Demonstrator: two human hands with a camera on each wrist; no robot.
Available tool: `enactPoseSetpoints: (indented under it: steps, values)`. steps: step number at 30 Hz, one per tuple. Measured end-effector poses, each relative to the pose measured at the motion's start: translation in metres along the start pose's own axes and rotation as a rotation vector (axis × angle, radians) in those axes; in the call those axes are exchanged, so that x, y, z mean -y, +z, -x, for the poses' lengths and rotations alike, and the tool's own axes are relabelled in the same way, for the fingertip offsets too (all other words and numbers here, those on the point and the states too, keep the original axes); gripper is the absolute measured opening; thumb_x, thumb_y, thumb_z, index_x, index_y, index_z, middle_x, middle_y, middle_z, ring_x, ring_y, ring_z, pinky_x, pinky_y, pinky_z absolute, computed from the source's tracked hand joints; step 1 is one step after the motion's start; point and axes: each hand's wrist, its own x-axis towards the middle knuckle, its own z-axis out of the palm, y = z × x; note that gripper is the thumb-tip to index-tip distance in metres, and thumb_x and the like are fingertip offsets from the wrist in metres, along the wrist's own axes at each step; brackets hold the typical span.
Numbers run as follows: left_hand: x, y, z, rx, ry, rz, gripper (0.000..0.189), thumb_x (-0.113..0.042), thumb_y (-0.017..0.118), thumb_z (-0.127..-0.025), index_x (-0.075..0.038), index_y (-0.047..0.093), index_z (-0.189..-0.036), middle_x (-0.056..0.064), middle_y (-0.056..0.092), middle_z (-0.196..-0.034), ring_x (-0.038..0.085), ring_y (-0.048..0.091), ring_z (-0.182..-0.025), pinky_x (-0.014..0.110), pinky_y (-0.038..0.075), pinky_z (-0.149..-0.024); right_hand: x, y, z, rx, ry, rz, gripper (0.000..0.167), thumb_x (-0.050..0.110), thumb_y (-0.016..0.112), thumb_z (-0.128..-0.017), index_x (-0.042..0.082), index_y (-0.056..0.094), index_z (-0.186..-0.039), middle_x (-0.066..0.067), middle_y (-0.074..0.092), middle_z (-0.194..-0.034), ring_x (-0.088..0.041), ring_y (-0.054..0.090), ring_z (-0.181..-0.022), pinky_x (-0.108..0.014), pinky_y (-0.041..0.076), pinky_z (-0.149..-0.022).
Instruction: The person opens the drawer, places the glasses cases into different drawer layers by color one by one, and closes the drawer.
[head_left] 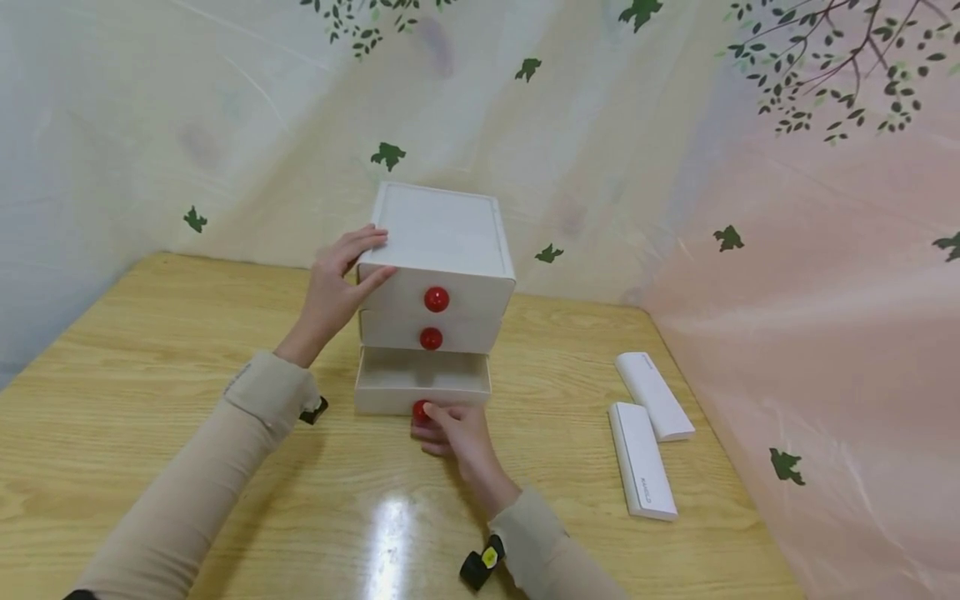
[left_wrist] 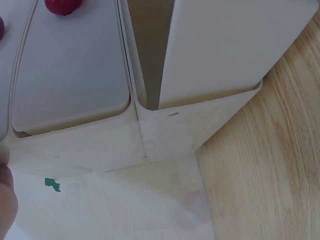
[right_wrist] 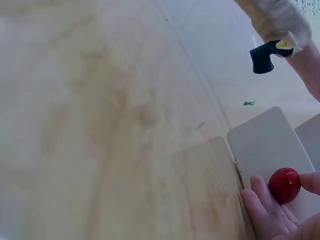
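Observation:
A white three-drawer box (head_left: 442, 225) with red ball knobs stands on the wooden table. Its bottom drawer (head_left: 375, 400) is pulled out, and the part of its inside that shows is bare. My right hand (head_left: 465, 437) pinches that drawer's red knob (right_wrist: 284, 185) between thumb and fingers. At the box's upper left front corner, my left hand (head_left: 337, 279) rests with fingers on the top and side, thumb along the front edge. The upper red knob (head_left: 437, 299) and middle red knob (head_left: 431, 338) sit on closed drawers.
Two white oblong cases (head_left: 652, 396) (head_left: 642, 461) lie to the right on the table (head_left: 562, 492), one overlapping the other's end. Behind the table hangs a pale sheet (head_left: 465, 108) with green leaf prints. Black wrist cameras (head_left: 480, 567) are strapped to both sleeves.

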Motion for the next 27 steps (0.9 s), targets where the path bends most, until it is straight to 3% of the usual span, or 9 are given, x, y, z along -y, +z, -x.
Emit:
enactPoseSetpoints:
  steps: [9, 27]
  values:
    - [-0.001, 0.0, 0.0, -0.003, 0.004, 0.018, 0.046, -0.013, 0.075, -0.084, -0.002, 0.062, -0.127, 0.012, 0.056, -0.139, 0.025, 0.045, -0.137, 0.044, 0.041, -0.108, -0.007, -0.002, 0.019, 0.026, 0.001, 0.007, 0.033, 0.019, 0.062, -0.095, -0.011, 0.066, -0.109, -0.025, 0.071, -0.105, -0.027, 0.074, -0.091, -0.033, 0.06, -0.077]
    - [-0.003, 0.001, 0.0, 0.001, -0.024, 0.045, 0.044, -0.011, 0.073, -0.085, -0.001, 0.062, -0.127, 0.013, 0.056, -0.139, 0.025, 0.045, -0.137, 0.042, 0.039, -0.109, -0.022, -0.001, 0.049, 0.046, 0.026, -0.051, 0.035, 0.018, 0.062, -0.095, -0.014, 0.064, -0.11, -0.027, 0.07, -0.104, -0.027, 0.073, -0.091, -0.032, 0.06, -0.077]
